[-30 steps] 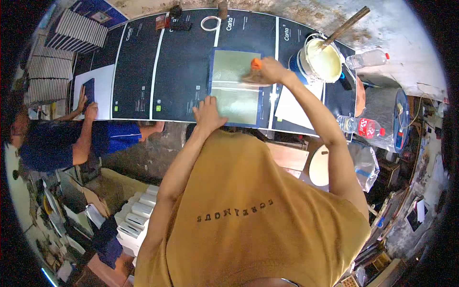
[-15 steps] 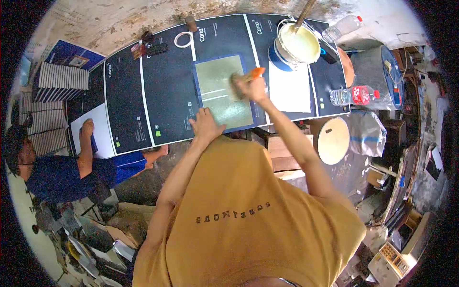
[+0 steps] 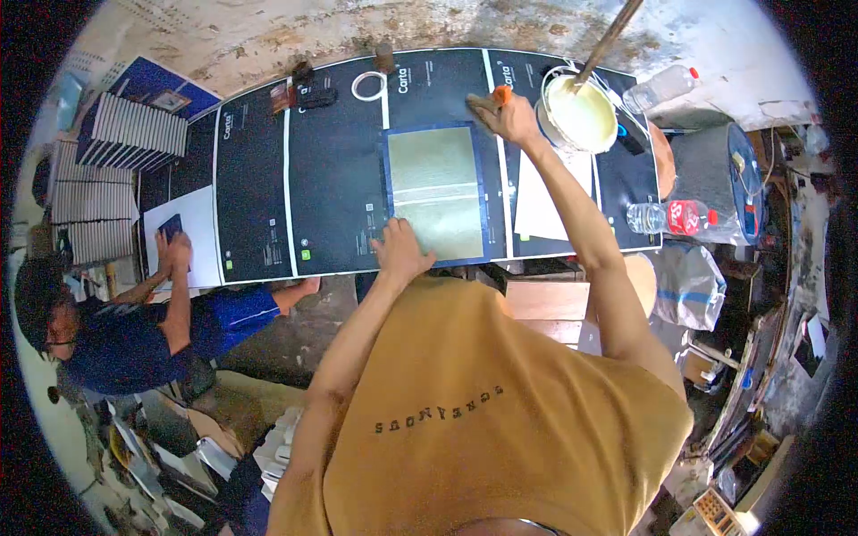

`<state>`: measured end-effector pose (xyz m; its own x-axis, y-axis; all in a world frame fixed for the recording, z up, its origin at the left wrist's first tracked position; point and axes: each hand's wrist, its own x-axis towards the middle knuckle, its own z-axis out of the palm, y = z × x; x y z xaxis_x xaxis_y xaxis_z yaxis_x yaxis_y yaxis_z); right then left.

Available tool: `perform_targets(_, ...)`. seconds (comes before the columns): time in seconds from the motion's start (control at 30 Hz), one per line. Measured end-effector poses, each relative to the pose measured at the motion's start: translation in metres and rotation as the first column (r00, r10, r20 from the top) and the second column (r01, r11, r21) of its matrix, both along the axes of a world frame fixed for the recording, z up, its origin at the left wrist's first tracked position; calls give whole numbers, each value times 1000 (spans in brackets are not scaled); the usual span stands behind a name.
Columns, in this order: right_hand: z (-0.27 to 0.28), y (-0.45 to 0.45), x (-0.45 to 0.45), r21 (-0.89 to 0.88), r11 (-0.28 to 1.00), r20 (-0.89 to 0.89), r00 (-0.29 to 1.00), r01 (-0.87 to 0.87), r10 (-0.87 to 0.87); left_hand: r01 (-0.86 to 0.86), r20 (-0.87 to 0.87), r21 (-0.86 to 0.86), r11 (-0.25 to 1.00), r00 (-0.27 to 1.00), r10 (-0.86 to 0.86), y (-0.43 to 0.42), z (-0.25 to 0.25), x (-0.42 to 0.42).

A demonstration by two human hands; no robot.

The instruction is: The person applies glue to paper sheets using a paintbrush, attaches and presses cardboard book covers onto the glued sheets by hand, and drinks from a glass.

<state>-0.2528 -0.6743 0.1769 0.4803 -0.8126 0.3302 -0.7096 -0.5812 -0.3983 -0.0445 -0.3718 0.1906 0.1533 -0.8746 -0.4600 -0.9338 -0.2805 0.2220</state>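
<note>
My right hand [image 3: 516, 118] is wrapped round a brush [image 3: 483, 112] with an orange handle, held above the dark table beyond the panel's top right corner. A blue-edged panel [image 3: 435, 162] with two greyish-green boards and pale strips between them lies in front of me. At its lower left edge rests my left hand [image 3: 403, 250], fingers spread on the border. A bucket [image 3: 581, 114] of cream-coloured paste, with a wooden stick [image 3: 612, 40] standing in it, is just right of my right hand. White sheets [image 3: 542, 198] lie right of the panel.
Another person [image 3: 134, 335] sits at the left, hands on a dark blue item [image 3: 170, 228] over white paper. Book stacks [image 3: 134, 132] stand behind. A tape roll [image 3: 368, 86] lies at the table's back; bottles [image 3: 661, 87] [image 3: 686, 217] are at the right.
The brush and my right hand have moved off the panel toward the bucket side and the table's back. My left hand stays at the panel's lower left. The camera view has shifted.
</note>
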Motion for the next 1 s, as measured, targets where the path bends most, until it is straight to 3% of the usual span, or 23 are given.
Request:
perform_targets(0.07,-18,-13,11,105,977,17,983,-185,184,-21,-17,27,999,1000,22,-1,1,-2)
perform_targets(0.13,14,-10,32,131,935,-161,924,-329,348,-43,-20,37,998,999,44,-4,2,-4)
perform_targets(0.17,2,-35,38,238,930,-186,926,-281,328,-54,-13,38,998,998,54,-3,2,-6)
perform_targets(0.2,12,-38,47,163,967,-186,957,-193,223,-62,-5,40,997,998,62,-2,1,-6)
perform_targets(0.27,25,-42,68,34,950,-220,925,-310,310,-78,-27,43,996,996,79,-3,3,-6)
perform_targets(0.3,43,-30,84,229,898,-224,877,-376,424,-83,-42,44,996,995,85,-3,3,-6)
perform_targets(0.33,58,-19,100,413,809,-206,822,-418,530,-88,-41,32,996,995,89,-3,2,-6)
perform_targets(0.37,22,-28,113,371,704,29,766,-605,642,-91,-41,22,996,995,92,-1,0,-7)
perform_targets(0.47,62,-13,153,426,842,-317,817,-331,481,-86,-25,13,996,996,86,-3,-1,-4)
perform_targets(0.57,28,-42,172,202,850,-233,819,-487,524,-102,-57,8,995,993,102,-2,3,-6)
perform_targets(0.67,15,-22,167,382,602,49,666,-701,744,-106,-66,2,994,992,106,-1,4,-5)
perform_targets(0.7,33,-11,166,494,728,-268,713,-476,648,-100,-63,0,995,993,99,-2,4,-5)
perform_targets(0.8,32,-3,154,171,886,-227,857,-432,462,-103,-77,6,995,992,103,-4,1,-4)
perform_targets(0.83,30,6,153,53,880,-251,846,-472,469,-102,-74,-3,995,992,101,-5,-1,-3)
perform_targets(0.93,22,68,137,2,806,-400,738,-592,543,-74,-61,-5,997,995,74,1,-7,-3)
perform_targets(1.0,2,109,121,-38,783,-269,761,-621,591,-58,-53,-18,998,997,57,0,-7,-1)
